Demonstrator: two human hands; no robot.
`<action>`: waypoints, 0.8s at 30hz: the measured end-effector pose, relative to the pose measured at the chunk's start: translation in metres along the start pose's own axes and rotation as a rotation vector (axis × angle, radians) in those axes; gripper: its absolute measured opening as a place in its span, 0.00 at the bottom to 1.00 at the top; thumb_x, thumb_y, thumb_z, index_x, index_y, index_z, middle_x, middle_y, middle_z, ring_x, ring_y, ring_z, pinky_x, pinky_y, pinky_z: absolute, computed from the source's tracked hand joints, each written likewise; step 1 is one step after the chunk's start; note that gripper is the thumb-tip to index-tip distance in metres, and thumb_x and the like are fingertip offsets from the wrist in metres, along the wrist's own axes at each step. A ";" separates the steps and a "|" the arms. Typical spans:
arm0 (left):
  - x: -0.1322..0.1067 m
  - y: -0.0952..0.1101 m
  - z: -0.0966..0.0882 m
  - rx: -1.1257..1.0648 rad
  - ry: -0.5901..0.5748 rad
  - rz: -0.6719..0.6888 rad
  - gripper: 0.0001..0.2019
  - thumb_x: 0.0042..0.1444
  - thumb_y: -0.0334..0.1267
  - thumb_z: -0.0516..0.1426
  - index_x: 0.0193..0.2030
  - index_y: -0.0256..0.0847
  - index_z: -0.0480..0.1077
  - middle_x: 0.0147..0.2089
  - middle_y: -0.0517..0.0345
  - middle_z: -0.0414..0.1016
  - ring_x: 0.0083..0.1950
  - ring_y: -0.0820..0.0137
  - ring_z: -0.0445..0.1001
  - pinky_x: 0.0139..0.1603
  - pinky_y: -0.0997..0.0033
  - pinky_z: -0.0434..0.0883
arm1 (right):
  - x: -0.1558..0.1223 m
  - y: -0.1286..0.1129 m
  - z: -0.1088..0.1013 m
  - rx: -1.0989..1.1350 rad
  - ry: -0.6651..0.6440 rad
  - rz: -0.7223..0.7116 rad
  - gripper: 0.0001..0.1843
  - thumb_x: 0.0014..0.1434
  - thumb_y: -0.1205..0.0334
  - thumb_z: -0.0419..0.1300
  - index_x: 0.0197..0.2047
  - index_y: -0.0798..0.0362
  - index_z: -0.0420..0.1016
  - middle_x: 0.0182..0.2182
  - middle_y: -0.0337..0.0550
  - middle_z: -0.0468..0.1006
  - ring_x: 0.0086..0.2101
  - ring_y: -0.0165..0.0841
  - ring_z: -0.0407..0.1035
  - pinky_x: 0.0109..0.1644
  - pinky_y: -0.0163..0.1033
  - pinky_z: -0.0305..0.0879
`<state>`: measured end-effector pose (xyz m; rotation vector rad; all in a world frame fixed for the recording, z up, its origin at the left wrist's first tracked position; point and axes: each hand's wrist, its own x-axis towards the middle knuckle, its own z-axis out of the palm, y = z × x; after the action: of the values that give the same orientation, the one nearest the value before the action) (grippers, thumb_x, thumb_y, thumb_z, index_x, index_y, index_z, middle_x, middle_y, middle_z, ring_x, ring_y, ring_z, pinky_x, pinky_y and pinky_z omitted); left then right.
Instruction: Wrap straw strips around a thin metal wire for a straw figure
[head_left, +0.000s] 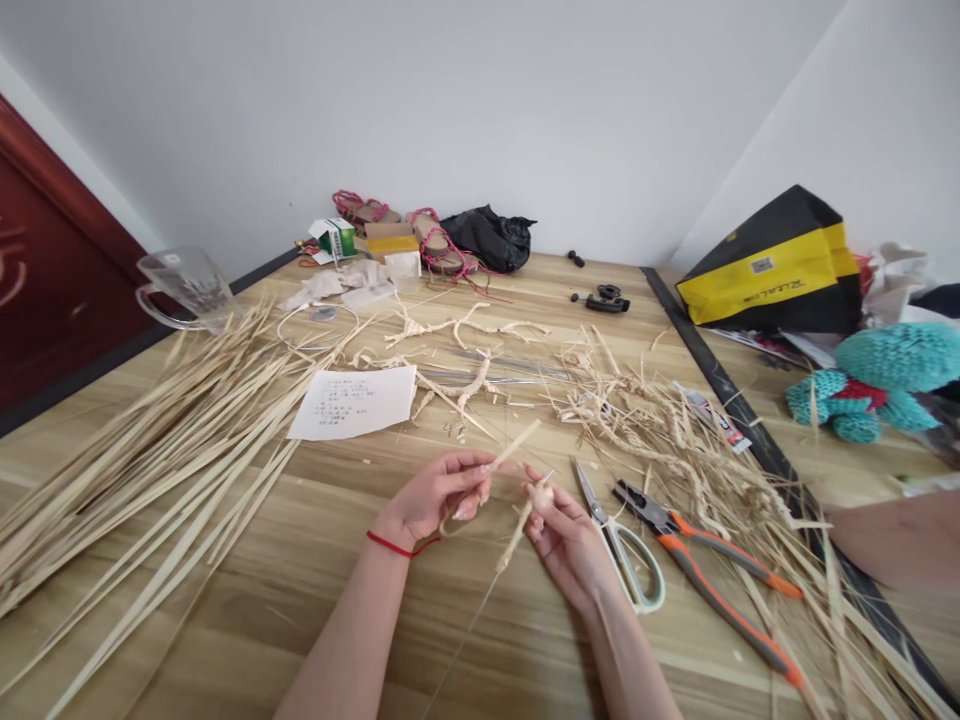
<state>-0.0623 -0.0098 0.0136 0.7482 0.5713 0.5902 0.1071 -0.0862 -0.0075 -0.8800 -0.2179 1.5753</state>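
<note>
Dark red panelling (pixel 56 270) fills the upper left edge of the frame. Right of it, pale straw (pixel 169 455) fans from the lower left corner toward the middle, its far end near a clear glass mug (pixel 187 285) in the upper left. Next comes a handwritten sheet (pixel 352 403), left of centre, with sandals (pixel 442 245) with pink cords beyond it at the upper centre.

At lower centre, the left hand (pixel 446 490), a red cord (pixel 391 544) around its wrist, has its thumb and fingers pinched on a flat straw strip (pixel 516 447) that points up and right. Just right of it, the straw-wrapped wire (pixel 512 540) slants through the lower centre, its bare lower end running down toward the bottom edge. The right hand (pixel 566 545) grips its thick upper part between thumb and fingers.

Beside that hand lie scissors (pixel 631 565) with pale handles, then pliers (pixel 679 542) with orange and grey grips. Tangled straw scraps (pixel 675 445) spread across the right half. Farther right are a black and yellow bag (pixel 776 275) at the upper right and a turquoise figure (pixel 896 360) by the right edge.
</note>
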 end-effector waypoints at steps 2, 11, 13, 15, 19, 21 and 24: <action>0.002 0.000 -0.002 -0.028 0.028 0.024 0.09 0.47 0.35 0.63 0.36 0.34 0.72 0.24 0.61 0.67 0.16 0.86 0.54 0.16 0.81 0.49 | 0.000 0.000 0.001 -0.002 0.005 -0.014 0.19 0.41 0.69 0.71 0.39 0.53 0.78 0.32 0.42 0.79 0.23 0.24 0.68 0.25 0.27 0.68; 0.006 -0.003 0.001 0.014 0.110 0.066 0.10 0.46 0.38 0.62 0.24 0.34 0.68 0.22 0.61 0.65 0.21 0.80 0.59 0.20 0.78 0.53 | 0.003 0.002 -0.001 -0.050 0.020 -0.061 0.18 0.41 0.69 0.71 0.38 0.53 0.78 0.36 0.45 0.80 0.20 0.24 0.67 0.18 0.27 0.65; 0.006 -0.003 0.005 0.060 0.053 0.036 0.09 0.47 0.36 0.61 0.24 0.35 0.67 0.21 0.61 0.65 0.22 0.78 0.61 0.23 0.77 0.56 | 0.003 0.003 -0.002 -0.046 0.028 -0.066 0.17 0.40 0.69 0.71 0.37 0.54 0.78 0.34 0.44 0.80 0.20 0.23 0.67 0.18 0.27 0.64; 0.005 -0.004 0.007 0.106 -0.007 0.024 0.08 0.47 0.34 0.59 0.22 0.35 0.66 0.19 0.61 0.65 0.22 0.77 0.61 0.25 0.75 0.56 | 0.003 0.003 -0.002 -0.040 0.043 -0.066 0.16 0.40 0.70 0.71 0.36 0.53 0.79 0.34 0.43 0.80 0.20 0.22 0.66 0.20 0.26 0.64; 0.006 -0.005 0.004 0.169 -0.043 0.069 0.08 0.48 0.31 0.54 0.19 0.36 0.63 0.17 0.62 0.61 0.21 0.77 0.57 0.25 0.74 0.53 | 0.002 0.001 -0.002 -0.029 0.059 -0.069 0.16 0.38 0.70 0.72 0.34 0.53 0.79 0.39 0.42 0.78 0.22 0.19 0.66 0.23 0.23 0.66; 0.006 -0.006 0.001 0.194 -0.016 0.094 0.09 0.48 0.31 0.52 0.18 0.37 0.61 0.17 0.63 0.59 0.20 0.77 0.56 0.25 0.74 0.53 | 0.001 0.000 -0.001 -0.029 0.042 -0.063 0.15 0.39 0.69 0.71 0.34 0.53 0.79 0.39 0.42 0.78 0.21 0.18 0.64 0.22 0.22 0.64; 0.006 -0.006 -0.002 0.209 0.009 0.111 0.10 0.47 0.31 0.52 0.17 0.38 0.59 0.16 0.63 0.56 0.20 0.77 0.55 0.25 0.74 0.53 | 0.001 0.000 0.000 -0.026 0.065 -0.049 0.14 0.41 0.66 0.71 0.35 0.54 0.79 0.34 0.41 0.79 0.21 0.20 0.65 0.22 0.23 0.64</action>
<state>-0.0580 -0.0083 0.0063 0.9798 0.6081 0.6424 0.1068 -0.0849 -0.0077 -0.9378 -0.2122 1.4993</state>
